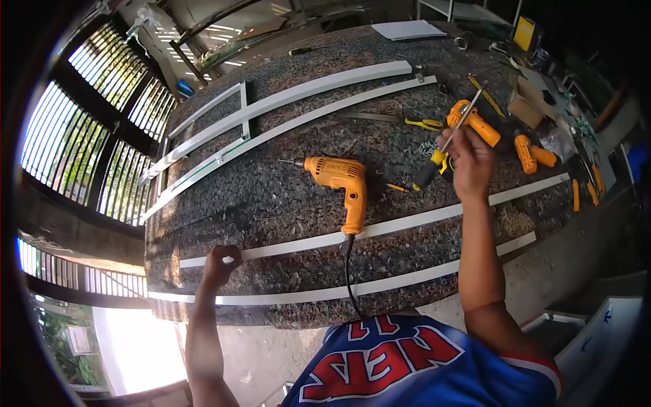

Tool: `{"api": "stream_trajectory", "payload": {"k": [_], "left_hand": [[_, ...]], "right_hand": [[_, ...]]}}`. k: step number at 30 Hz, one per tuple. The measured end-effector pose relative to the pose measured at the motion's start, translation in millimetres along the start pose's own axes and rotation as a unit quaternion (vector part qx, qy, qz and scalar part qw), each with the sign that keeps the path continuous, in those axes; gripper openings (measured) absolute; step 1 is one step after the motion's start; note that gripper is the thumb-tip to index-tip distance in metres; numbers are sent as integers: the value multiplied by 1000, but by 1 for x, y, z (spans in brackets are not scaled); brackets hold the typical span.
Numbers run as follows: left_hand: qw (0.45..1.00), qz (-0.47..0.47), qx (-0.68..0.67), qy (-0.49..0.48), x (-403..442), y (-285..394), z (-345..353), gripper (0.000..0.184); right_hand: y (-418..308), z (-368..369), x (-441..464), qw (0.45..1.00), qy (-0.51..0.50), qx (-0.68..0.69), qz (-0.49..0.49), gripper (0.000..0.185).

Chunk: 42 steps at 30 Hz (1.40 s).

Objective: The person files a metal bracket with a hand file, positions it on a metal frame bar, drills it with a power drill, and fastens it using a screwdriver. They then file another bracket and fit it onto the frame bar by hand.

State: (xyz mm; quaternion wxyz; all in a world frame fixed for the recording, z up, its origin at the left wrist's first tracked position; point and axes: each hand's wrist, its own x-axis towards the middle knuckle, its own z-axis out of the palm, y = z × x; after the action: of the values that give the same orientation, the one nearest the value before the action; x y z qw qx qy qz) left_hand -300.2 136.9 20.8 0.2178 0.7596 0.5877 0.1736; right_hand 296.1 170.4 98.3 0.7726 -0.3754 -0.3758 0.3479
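Observation:
My right hand is raised over the right part of the table, its fingers closed on the metal shaft of a screwdriver with a black and yellow handle. The shaft points up and away. Over the left end of a white metal strip, my left hand has thumb and finger curled together in a ring; what they hold, if anything, is too small to make out. Between my hands lies an orange corded drill, its grip reaching the strip and its bit pointing left.
A second white strip lies nearer me. White frame pieces lie at the far left. Two orange cordless tools, one a drill, a yellow-handled screwdriver and a cardboard box are at the right. The black cord runs towards me.

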Motion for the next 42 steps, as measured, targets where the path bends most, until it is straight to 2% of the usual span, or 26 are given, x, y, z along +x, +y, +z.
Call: {"api": "stream_trajectory", "payload": {"k": [3, 6, 9, 13, 27, 30, 33, 42], "left_hand": [[1000, 5, 3, -3, -1, 2, -1, 13], [1000, 14, 0, 5, 0, 3, -1, 11], [999, 33, -1, 2, -1, 8, -3, 9], [1000, 26, 10, -2, 0, 7, -2, 8], [999, 39, 16, -9, 0, 7, -3, 7], [1000, 25, 11, -8, -1, 4, -2, 7], [1000, 23, 7, 0, -1, 8, -3, 8], [1000, 22, 6, 2, -2, 10, -4, 8]], "right_hand": [[55, -2, -24, 998, -13, 8, 63, 23], [66, -6, -25, 984, -13, 72, 163, 23], [58, -4, -5, 967, -6, 186, 173, 24], [37, 12, 26, 956, -22, 260, 136, 23], [21, 36, 43, 959, -70, 242, 132, 23], [20, 37, 43, 963, -99, 219, 124, 24], [18, 43, 41, 980, -85, 149, 99, 23], [17, 50, 35, 996, -58, 48, 56, 26]]}}
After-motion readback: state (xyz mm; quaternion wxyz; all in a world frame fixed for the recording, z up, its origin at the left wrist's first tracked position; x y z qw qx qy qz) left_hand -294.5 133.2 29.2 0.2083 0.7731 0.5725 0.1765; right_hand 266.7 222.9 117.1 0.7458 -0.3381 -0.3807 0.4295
